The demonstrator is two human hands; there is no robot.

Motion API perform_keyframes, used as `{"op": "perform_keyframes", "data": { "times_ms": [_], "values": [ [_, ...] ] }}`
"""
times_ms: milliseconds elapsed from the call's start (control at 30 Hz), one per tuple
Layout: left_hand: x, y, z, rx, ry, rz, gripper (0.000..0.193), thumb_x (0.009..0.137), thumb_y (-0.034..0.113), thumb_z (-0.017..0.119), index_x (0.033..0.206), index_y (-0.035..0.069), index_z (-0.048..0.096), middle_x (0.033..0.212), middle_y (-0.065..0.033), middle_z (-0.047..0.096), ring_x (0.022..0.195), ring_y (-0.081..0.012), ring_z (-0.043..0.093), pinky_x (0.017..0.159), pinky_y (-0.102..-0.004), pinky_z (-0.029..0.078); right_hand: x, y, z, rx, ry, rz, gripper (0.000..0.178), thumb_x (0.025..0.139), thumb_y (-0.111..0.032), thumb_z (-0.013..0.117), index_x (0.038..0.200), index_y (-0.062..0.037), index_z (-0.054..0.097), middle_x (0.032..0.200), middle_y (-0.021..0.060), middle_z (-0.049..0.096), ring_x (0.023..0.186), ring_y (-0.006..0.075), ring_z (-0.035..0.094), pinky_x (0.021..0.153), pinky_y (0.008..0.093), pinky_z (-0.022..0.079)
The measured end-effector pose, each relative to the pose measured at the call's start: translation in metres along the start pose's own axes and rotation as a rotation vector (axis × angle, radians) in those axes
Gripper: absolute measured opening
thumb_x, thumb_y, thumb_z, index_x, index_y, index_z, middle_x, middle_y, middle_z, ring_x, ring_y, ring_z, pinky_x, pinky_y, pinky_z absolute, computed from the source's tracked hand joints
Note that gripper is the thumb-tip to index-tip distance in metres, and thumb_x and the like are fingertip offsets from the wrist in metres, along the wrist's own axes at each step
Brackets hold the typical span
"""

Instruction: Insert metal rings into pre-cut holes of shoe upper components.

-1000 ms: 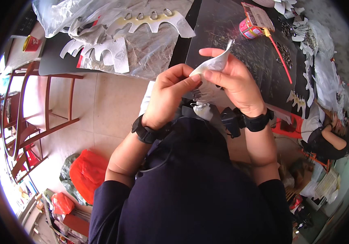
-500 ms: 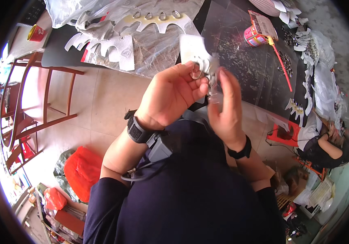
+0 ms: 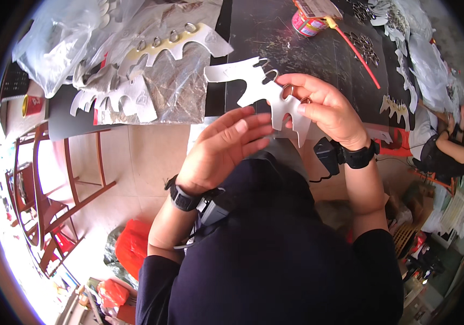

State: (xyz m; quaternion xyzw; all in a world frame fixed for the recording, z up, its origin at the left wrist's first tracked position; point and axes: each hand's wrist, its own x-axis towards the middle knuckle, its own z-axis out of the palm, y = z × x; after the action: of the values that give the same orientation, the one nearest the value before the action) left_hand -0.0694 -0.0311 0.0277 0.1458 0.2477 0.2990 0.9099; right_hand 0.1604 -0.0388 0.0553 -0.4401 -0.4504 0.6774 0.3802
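Note:
A white scalloped strip (image 3: 252, 88) with several metal rings along its upper edge hangs over the near side of the dark table. My right hand (image 3: 333, 111) pinches its right end between thumb and fingers. Just below the strip's middle, my left hand (image 3: 225, 147) has its fingers stretched and apart, holding nothing; its fingertips are close to the strip, and contact is hard to tell. On the brown plastic sheet (image 3: 180, 81) lies a similar strip (image 3: 194, 43) with a yellowish band and rings. Plain white scalloped pieces (image 3: 134, 100) are heaped at its near left.
A pink tub (image 3: 306, 24) stands at the back, with a red-handled brush (image 3: 355, 52) across it. Loose metal rings (image 3: 365, 47) lie to its right. Clear plastic bags (image 3: 64, 40) cover the far left. A wooden chair (image 3: 69, 157) stands left; another person (image 3: 448, 149) sits right.
Both hands were together around the strip; now they are apart. The left hand has come off it, and the strip is spread out in the right hand. The whole view has shifted.

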Motion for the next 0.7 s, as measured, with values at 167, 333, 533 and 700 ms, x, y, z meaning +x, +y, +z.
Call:
{"op": "perform_keyframes", "data": {
  "times_ms": [167,333,533,700],
  "values": [
    [0.033,-0.006,-0.008,-0.328,-0.176,0.048,0.030,0.091,0.020,0.054,0.119,0.008,0.049,0.120,-0.0084,0.054,0.106,-0.0222,0.054,0.089,-0.0352,0.046,-0.001,-0.003,-0.003,0.045,-0.181,0.074,0.050,0.081,0.003,0.044,0.131,0.0011,0.039,0.116,0.0087,0.050,0.095,0.0150,0.054,0.082,0.0288,0.048],
    [0.042,-0.003,0.005,-0.071,0.171,0.161,0.021,0.094,0.013,0.047,0.114,0.005,0.049,0.117,-0.0099,0.057,0.112,-0.0242,0.053,0.089,-0.0372,0.047,-0.007,0.001,-0.008,-0.037,-0.052,0.009,0.057,0.078,0.012,0.042,0.133,-0.0013,0.037,0.116,0.0103,0.052,0.098,0.0123,0.054,0.084,0.0257,0.045],
    [0.043,-0.004,0.006,-0.066,0.169,0.264,0.023,0.093,0.005,0.046,0.116,0.003,0.049,0.119,-0.0126,0.057,0.113,-0.0260,0.053,0.091,-0.0380,0.046,-0.010,0.009,-0.007,-0.124,0.103,-0.010,0.049,0.082,0.013,0.042,0.129,0.0008,0.040,0.117,0.0106,0.053,0.101,0.0134,0.056,0.088,0.0265,0.044],
    [0.044,-0.009,0.007,-0.048,0.182,0.287,0.030,0.089,-0.003,0.047,0.118,0.004,0.049,0.121,-0.0137,0.055,0.111,-0.0258,0.054,0.091,-0.0365,0.047,-0.011,0.012,-0.008,-0.165,0.184,-0.093,0.037,0.085,0.009,0.043,0.121,0.0015,0.048,0.103,0.0063,0.057,0.091,0.0092,0.058,0.078,0.0218,0.046]
  ]
}}
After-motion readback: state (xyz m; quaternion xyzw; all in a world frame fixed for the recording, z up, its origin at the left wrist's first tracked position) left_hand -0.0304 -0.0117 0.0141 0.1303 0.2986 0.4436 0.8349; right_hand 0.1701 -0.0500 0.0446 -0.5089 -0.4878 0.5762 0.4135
